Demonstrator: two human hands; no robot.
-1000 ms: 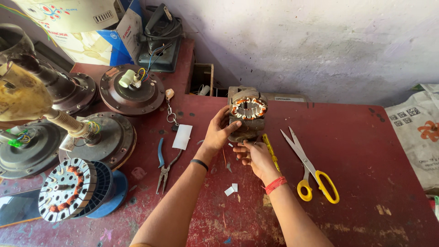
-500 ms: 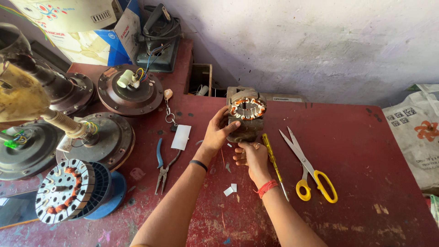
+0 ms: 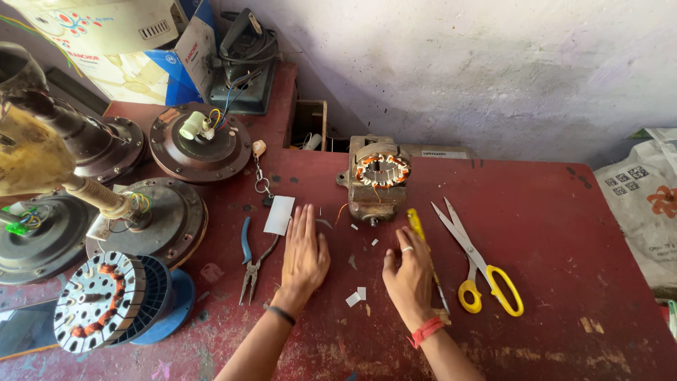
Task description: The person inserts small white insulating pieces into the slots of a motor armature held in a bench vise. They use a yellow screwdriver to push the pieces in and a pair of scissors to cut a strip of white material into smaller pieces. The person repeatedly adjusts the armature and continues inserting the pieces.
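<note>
Head view: motor stator (image 3: 381,176) with copper windings upright on the red table (image 3: 564,233), just beyond both hands and touched by neither. Left hand (image 3: 305,255) flat and open, palm down, below and left of the stator, beside a white card (image 3: 279,215) and blue-handled pliers (image 3: 252,257). Right hand (image 3: 409,276) open, fingers loosely spread, directly below the stator, over a yellow-handled tool (image 3: 417,226), with yellow-handled scissors (image 3: 479,261) to its right.

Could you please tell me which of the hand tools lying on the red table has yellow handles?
The scissors, lying open right of the right hand; the pliers left of the left hand have blue handles.
</note>
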